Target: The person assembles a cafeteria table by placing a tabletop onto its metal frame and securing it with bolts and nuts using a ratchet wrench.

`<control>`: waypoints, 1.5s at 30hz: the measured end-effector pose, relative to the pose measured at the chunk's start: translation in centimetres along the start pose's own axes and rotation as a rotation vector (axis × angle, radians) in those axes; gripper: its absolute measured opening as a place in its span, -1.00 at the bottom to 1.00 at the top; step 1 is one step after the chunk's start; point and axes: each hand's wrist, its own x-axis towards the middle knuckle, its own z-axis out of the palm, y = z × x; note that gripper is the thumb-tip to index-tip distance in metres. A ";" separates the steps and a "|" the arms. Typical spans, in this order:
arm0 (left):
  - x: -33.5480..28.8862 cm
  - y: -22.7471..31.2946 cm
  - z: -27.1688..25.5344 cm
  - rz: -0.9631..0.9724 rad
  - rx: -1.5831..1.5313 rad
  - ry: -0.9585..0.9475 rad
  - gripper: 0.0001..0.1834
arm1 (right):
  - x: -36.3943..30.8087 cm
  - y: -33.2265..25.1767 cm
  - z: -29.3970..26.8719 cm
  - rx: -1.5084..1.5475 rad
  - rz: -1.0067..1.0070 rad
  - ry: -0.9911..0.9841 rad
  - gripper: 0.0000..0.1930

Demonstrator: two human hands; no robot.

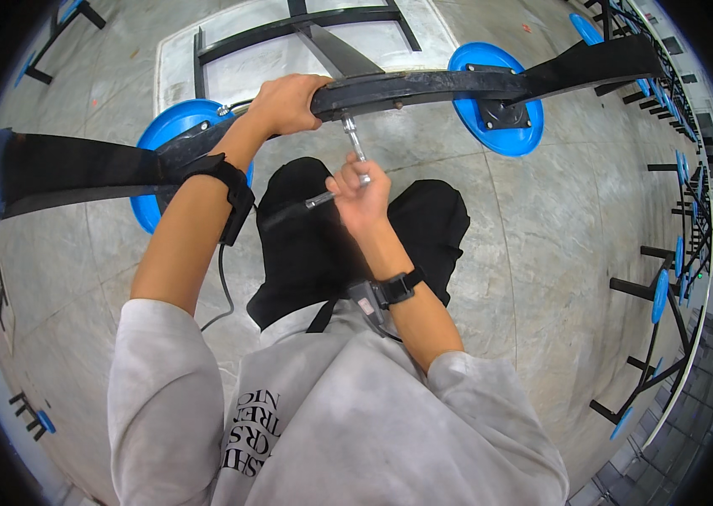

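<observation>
My left hand [285,104] is wrapped over a long black metal beam [432,85] that runs across the upper part of the head view. My right hand [361,196] is closed around a silver socket wrench [356,142], below the beam and above my knees. The wrench's socket end meets the beam's near side, a little right of my left hand. Its handle [319,200] sticks out to the left of my right fist. A round blue seat [144,143] is fixed under the beam on the left, and another blue seat [528,135] is bolted on at the right.
Beyond the beam, a black metal frame [238,42] lies on a white sheet [173,63]. More black frames with blue seats [661,295] line the right side. A thin cable [223,282] hangs from my left wrist. Grey tiled floor [559,244] surrounds me.
</observation>
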 end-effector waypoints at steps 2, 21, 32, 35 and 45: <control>-0.2 -0.4 0.0 0.008 -0.015 0.005 -0.43 | -0.9 -0.6 0.1 -0.324 -0.108 0.015 -0.92; -0.1 0.0 -0.5 -0.002 0.001 0.037 -0.52 | 1.5 -2.5 -0.5 -0.330 -0.184 0.008 -0.91; -0.1 -0.2 -0.4 -0.003 0.000 -0.010 -0.41 | -0.2 -1.3 0.1 -0.168 0.022 -0.016 -0.87; 0.0 -0.4 0.0 0.001 0.017 0.000 -0.39 | 0.0 -0.5 0.2 -0.166 0.013 -0.018 -0.86; -0.2 -0.4 -0.1 0.004 0.014 -0.003 -0.39 | 0.1 0.5 -0.2 0.027 -0.002 0.032 -0.87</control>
